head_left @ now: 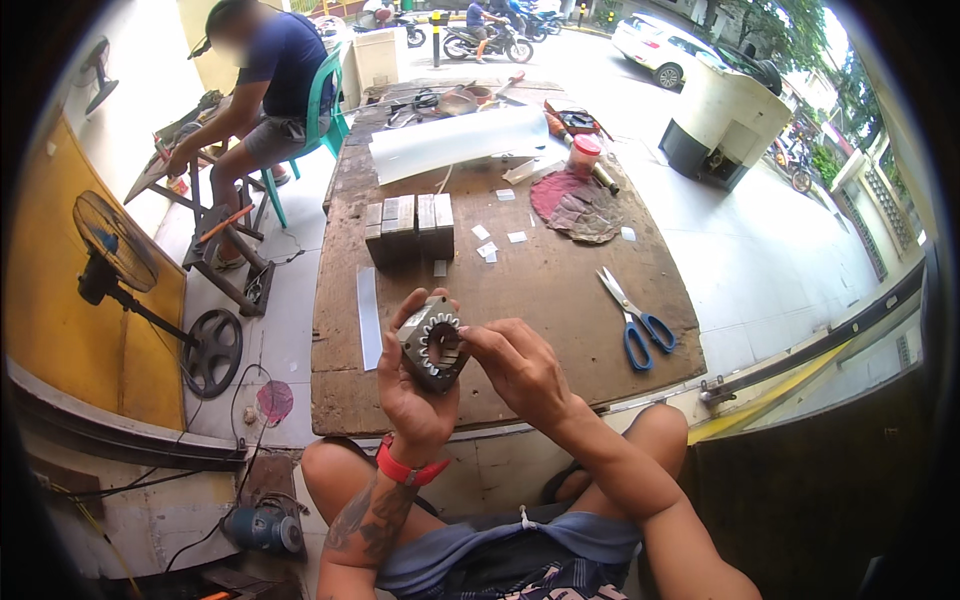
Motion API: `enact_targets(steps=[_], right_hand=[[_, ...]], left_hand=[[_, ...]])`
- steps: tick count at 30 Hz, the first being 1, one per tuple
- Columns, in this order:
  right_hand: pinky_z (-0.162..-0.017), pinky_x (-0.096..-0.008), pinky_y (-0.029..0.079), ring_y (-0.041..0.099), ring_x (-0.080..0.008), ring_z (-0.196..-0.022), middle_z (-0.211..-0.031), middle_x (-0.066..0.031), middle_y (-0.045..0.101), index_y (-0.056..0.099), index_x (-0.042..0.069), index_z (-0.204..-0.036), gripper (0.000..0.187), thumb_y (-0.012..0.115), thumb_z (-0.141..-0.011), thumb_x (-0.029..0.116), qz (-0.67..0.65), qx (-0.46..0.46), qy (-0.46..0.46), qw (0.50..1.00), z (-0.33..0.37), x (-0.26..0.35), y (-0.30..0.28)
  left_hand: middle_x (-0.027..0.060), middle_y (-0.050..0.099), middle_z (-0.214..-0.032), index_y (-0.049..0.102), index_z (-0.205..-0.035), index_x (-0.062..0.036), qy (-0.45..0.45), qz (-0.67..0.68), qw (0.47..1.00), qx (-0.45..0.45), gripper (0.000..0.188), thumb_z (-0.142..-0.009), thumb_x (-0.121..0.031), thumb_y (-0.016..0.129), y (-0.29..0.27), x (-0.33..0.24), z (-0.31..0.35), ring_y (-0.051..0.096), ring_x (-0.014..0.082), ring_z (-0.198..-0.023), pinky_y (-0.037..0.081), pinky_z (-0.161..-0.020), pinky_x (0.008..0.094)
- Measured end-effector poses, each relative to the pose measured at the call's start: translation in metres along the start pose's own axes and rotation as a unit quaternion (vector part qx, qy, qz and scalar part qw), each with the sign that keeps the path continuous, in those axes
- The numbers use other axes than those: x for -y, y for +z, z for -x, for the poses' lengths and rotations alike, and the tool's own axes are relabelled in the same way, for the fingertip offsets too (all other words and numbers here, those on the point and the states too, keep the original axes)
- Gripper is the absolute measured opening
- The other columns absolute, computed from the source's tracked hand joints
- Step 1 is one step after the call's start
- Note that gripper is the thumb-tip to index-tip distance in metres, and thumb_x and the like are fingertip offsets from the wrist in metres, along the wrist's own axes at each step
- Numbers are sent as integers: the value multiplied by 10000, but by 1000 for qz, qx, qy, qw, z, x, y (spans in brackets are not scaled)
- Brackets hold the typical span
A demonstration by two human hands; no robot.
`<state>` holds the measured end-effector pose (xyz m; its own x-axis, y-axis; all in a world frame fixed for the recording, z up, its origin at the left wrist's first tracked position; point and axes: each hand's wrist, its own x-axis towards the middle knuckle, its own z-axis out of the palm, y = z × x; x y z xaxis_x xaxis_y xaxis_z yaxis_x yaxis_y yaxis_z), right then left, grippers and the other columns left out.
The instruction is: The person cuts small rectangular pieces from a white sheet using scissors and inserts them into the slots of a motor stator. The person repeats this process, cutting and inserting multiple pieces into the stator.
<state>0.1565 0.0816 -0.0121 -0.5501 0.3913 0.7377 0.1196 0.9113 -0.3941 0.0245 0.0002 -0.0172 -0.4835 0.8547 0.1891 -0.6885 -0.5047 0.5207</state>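
Note:
My left hand (420,408) holds up a motor stator core (414,352), a squarish metal block with a toothed round opening lined with white slips. Its fingers wrap around the block from behind and below. At the right side of that opening, my right hand (520,368) is closed in a pinch by the teeth; whatever the fingertips hold is too small to make out. Below them is the wooden table (540,320). Blue-handled scissors (628,309) lie partly spread on the right. A white strip (369,318) lies left of my left hand.
Dark metal blocks (408,240) stand beyond my hands, with small white slips (517,237) nearby. Farther back are a large white sheet (455,145), a red-lidded jar (585,155) and a round cloth (575,205). A fan (115,240) and a seated person (265,80) are left.

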Motion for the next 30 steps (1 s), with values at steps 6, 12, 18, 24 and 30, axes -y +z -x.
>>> enact_targets(steps=[6, 12, 18, 24, 30], right_hand=[[-998, -518, 467, 580, -369, -1216, -1359, -175, 572, 654, 91, -1254, 325, 741, -972, 227, -48, 15, 13, 999, 7, -2, 11], [-1066, -482, 405, 545, -359, -1184, -1305, -145, 593, 677, 135, -1335, 379, 633, -1036, 364, 209, 82, 202, 953, -30, -83, 12], [-1148, -514, 369, 563, -304, -1246, -1292, -122, 634, 661, 50, -1308, 503, 589, -1038, 468, 224, 237, 76, 942, 2, -54, 3], [-1193, -503, 376, 597, -268, -1246, -1261, -105, 645, 666, 51, -1217, 344, 652, -960, 278, 173, 283, -62, 941, 47, 25, -18], [-1009, -430, 506, 661, -262, -1054, -1047, -82, 648, 671, 88, -1116, 221, 685, -896, 62, 26, 181, 3, 983, 45, 34, -32]], left_hand=[[194, 551, -1482, 471, -1502, -69, -33, 61, 997, -30, 621, -1094, -537, 435, -6, -11, -9, 524, 321, -1385, 434, -1169, 486], [159, 541, -1532, 502, -1508, -105, -75, 123, 989, -40, 640, -1089, -580, 406, -14, -24, -20, 519, 319, -1398, 406, -1182, 547], [173, 473, -1604, 412, -1597, -109, -110, 174, 978, -42, 655, -1094, -528, 393, -16, -26, -22, 416, 352, -1504, 326, -1247, 553], [255, 431, -1607, 362, -1620, -75, -118, 175, 977, -14, 691, -1062, -477, 430, -15, -23, -20, 352, 435, -1527, 296, -1272, 554], [218, 505, -1556, 399, -1594, -66, -92, 142, 986, -11, 700, -992, -415, 472, -15, -19, -19, 449, 357, -1482, 358, -1251, 467]])
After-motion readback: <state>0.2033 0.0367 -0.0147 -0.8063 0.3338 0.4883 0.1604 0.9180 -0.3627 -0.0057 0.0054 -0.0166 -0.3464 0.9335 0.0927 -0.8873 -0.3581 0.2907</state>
